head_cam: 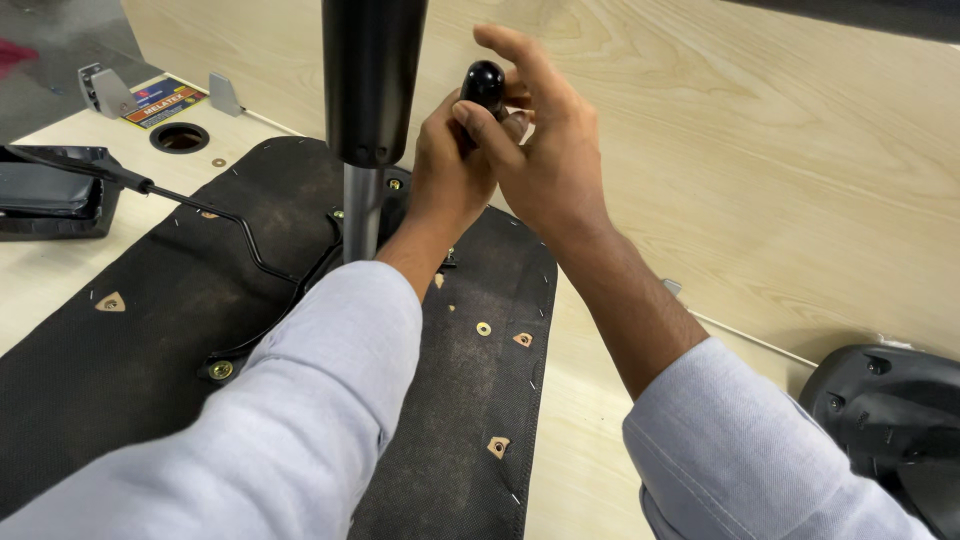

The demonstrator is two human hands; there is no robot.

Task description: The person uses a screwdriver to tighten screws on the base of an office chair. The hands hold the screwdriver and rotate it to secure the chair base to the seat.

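Note:
An upturned chair seat (150,320), covered in black fabric with brass screws, lies on the light wooden table (590,400). From its middle a black gas-lift column (372,80) with a silver rod stands upright. Just right of the column, both my hands meet around a black rounded knob (484,84). My left hand (448,170) grips from below, its fingers wrapped under the knob. My right hand (535,150) closes over the knob from the right, thumb across it. A thin black lever (200,205) runs across the seat toward the column.
A black plastic part (50,190) lies at the far left. Another black moulded part (885,420) sits at the lower right. A wooden panel (750,130) stands behind the table. A round cable hole (180,137), a coloured sticker and grey brackets are at the back left.

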